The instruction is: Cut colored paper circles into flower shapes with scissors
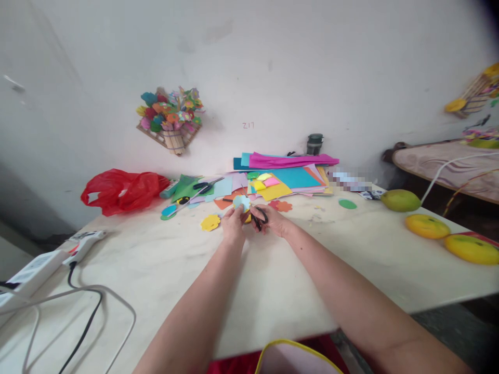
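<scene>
Close quarters over the table (278,291)

From my end I see two hands working almost against each other. The left hand (233,221) is pinched on the light blue paper (241,201), which sits at its fingertips; the right hand (277,222) is wrapped on the dark-handled scissors (264,214), just beside that paper. I can't make out whether the blades are parted or on the paper.

My worry is the narrow gap: a slip of the scissors could nick the left hand's fingers, and a loose pinch could let the paper twist and tear or cut crooked. The yellow flower shape (210,223) lies just left of the left hand, so a sideways sweep of that wrist could push it away or crease it.

Now my count. Left of the hands: one yellow flower shape, one more pair of dark scissors (200,186) and, farther off, one red plastic bag (122,189). Right of the hands: one green oval (347,204) and, well apart, three yellow-green fruits (428,227). Beyond the hands: one dark container (315,144), plus a spread of coloured sheets (298,177) overlapping too much for me to count. Two wall bouquets (171,117) hang higher, one left, one far right.
</scene>
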The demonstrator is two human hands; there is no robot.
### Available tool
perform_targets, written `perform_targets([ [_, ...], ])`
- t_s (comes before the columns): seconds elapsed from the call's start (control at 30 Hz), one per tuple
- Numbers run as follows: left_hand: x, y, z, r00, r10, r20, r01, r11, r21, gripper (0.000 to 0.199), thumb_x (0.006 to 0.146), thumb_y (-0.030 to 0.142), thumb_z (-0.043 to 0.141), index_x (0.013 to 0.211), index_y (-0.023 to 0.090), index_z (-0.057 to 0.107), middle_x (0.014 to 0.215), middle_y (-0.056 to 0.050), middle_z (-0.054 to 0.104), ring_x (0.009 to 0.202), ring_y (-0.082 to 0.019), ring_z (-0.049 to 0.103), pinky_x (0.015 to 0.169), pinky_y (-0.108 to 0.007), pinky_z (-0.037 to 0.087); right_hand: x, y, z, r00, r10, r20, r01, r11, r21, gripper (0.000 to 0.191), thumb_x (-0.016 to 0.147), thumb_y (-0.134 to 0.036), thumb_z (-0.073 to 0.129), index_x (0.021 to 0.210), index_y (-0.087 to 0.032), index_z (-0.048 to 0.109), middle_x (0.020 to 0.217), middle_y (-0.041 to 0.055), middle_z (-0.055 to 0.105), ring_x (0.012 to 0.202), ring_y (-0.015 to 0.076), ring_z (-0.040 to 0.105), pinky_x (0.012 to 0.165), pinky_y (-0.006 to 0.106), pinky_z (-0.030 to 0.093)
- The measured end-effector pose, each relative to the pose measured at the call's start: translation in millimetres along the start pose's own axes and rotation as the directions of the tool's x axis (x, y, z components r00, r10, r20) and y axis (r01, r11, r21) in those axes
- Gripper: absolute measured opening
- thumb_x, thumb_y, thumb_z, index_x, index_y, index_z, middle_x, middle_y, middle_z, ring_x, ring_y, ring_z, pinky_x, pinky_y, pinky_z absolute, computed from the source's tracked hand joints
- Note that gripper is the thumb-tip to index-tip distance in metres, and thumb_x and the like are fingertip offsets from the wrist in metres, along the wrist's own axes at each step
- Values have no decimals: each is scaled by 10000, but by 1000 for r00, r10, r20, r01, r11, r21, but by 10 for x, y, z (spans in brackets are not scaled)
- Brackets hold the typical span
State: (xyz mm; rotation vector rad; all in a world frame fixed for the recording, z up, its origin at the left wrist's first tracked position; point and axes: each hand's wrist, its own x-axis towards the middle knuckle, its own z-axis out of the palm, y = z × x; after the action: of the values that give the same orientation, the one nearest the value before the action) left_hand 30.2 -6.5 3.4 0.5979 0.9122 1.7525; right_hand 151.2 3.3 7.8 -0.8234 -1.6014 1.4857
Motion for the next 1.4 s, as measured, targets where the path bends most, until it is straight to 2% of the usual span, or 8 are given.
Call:
perform_targets([
  [0.23, 15, -18, -13, 1000, 6, 23, -6, 1000, 8, 191, 555, 212, 736, 636, 139, 580, 587, -14, 631, 560, -136, 612, 646, -270, 478, 8, 8, 33, 999, -6, -40, 6, 1000, -3, 372, 774, -544, 567, 795, -176, 523, 556, -15, 566, 406, 102, 526, 295, 171, 317],
  [0.47, -3, 44, 5, 999, -30, 31, 31, 999, -36, 136, 595, 147, 712, 644, 136, 585, 614, -10, 640, 558, -119, 621, 679, -265, 503, -2, -9, 17, 1000, -13, -22, 12, 999, -32, 392, 777, -567, 550, 795, -177, 514, 576, -14, 578, 432, 107, 546, 319, 176, 345],
  [0.63, 86, 107, -77, 990, -55, 133, 56, 998, -1, 174, 580, 155, 745, 694, 120, 618, 687, -41, 673, 622, -141, 654, 708, -283, 530, -10, -56, -140, 999, -17, 37, 20, 997, -78, 376, 773, -534, 572, 814, -162, 535, 588, 0, 607, 447, 104, 563, 340, 173, 354],
  [0.73, 157, 149, -154, 975, -68, 214, 59, 997, 48, 240, 571, 188, 771, 759, 105, 647, 737, -71, 691, 708, -189, 679, 746, -323, 541, -37, -109, -280, 998, -12, 58, 20, 991, -131, 325, 749, -461, 626, 795, -152, 538, 564, -5, 603, 421, 94, 546, 332, 170, 325],
  [0.87, 202, 184, -216, 964, -85, 251, 71, 995, 64, 268, 582, 186, 775, 804, 87, 663, 758, -99, 700, 765, -235, 690, 739, -333, 553, -87, -168, -451, 991, 9, 136, 16, 984, -180, 297, 754, -425, 618, 808, -141, 550, 591, 8, 619, 442, 102, 560, 337, 174, 324],
  [1.03, 197, 182, -235, 938, -139, 317, 119, 990, 81, 216, 617, 147, 749, 807, 77, 673, 785, -135, 708, 782, -257, 692, 692, -323, 570, -98, -169, -573, 997, -13, 77, 23, 992, -128, 293, 737, -402, 630, 853, -146, 546, 662, 26, 648, 511, 122, 596, 397, 194, 379],
  [1.23, 202, 166, -267, 900, -253, 355, 224, 967, 122, 180, 596, 89, 746, 762, 92, 676, 760, -144, 709, 811, -287, 686, 706, -367, 578, -52, -180, -514, 998, -39, -52, 36, 998, -50, 351, 639, -303, 722, 896, -151, 537, 658, 6, 650, 499, 104, 587, 416, 178, 351],
  [1.4, 224, 163, -279, 917, -191, 350, 155, 980, 127, 192, 608, 129, 751, 778, 81, 678, 809, -152, 711, 811, -282, 686, 688, -347, 576, -59, -198, -476, 998, -31, -46, 29, 998, -51, 341, 665, -342, 710, 888, -155, 531, 637, 2, 641, 487, 113, 600, 367, 169, 308],
])
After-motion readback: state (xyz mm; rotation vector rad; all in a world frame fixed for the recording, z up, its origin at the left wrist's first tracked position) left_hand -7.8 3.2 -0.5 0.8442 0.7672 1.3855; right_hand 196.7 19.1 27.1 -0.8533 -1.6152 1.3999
